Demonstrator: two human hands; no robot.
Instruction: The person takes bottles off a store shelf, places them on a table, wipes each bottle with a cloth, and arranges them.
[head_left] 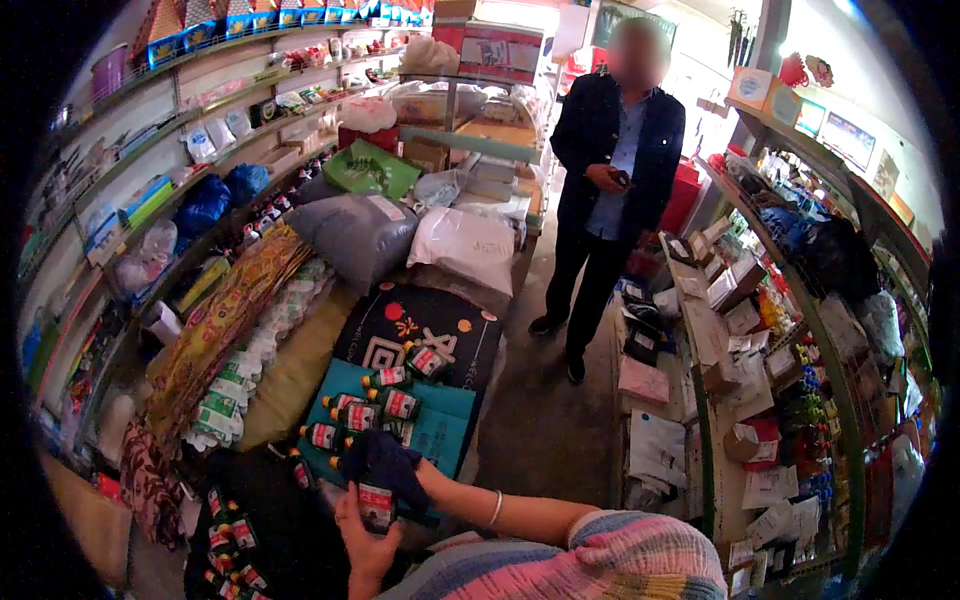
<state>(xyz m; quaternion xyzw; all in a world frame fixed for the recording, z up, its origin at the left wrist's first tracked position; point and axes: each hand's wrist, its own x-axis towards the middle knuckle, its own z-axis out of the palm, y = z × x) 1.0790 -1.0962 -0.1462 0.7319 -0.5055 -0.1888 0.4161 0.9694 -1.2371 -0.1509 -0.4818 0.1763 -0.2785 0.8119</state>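
My left hand (364,541) is wrapped round a dark bottle (377,506) with a red and white label, close to my body. A dark blue cloth (388,464) is in my right hand (428,482), over the upper part of that bottle. Most of my right fingers are hidden by the cloth. Just beyond, several similar bottles (397,404) stand or lie on a teal board (446,412). More labelled bottles (240,532) lie in a heap on black material at the lower left.
Behind the teal board lies a black printed mat (420,322), with grey (362,238) and white sacks (462,250) beyond. A person (618,170) stands in the aisle facing me, holding a small dark object. Stocked shelves (172,128) run left, and shelves with boxes (740,330) right.
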